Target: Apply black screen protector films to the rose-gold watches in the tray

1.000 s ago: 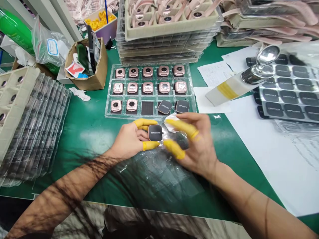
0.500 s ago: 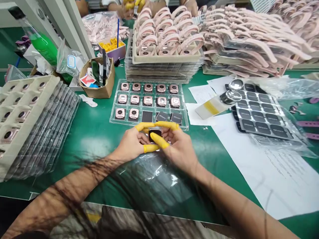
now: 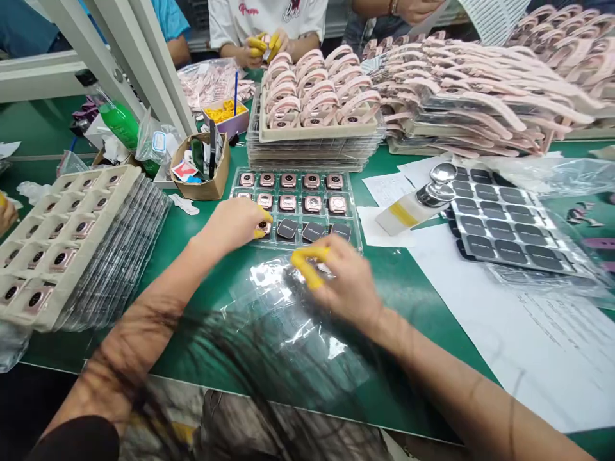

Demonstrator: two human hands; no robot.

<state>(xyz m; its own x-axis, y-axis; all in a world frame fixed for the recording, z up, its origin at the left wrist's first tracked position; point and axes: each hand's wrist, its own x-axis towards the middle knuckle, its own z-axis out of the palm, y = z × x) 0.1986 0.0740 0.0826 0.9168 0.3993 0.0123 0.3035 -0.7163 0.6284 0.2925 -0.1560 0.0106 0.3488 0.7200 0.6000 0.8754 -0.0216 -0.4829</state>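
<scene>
My left hand (image 3: 235,224), yellow covers on its fingertips, reaches into the front row of a clear plastic tray (image 3: 356,221). Its thumb and finger close on a pink watch case (image 3: 263,226) there, which shows its dark round back sensor. My right hand (image 3: 343,275) is pinched, nearer to me, above clear plastic sheets (image 3: 298,320); whatever sits between its covered fingers is blurred. Beside the gripped case, a black printed square (image 3: 287,228) faces up in the tray, with two more to its right. Pink watch cases fill the two rows behind.
Stacked trays of watch cases (image 3: 72,237) stand at left, strapped watches (image 3: 317,109) at the back. On the right are a pump bottle (image 3: 408,208), sheets of black squares (image 3: 500,224) and paper (image 3: 480,333). A cardboard box (image 3: 206,182) holds scraps. A co-worker's hands (image 3: 266,48) work opposite.
My hands have parted; the dark-faced watch case has left them. A black printed square now shows in the tray's front middle compartment. My left hand has moved left to the neighbouring case.
</scene>
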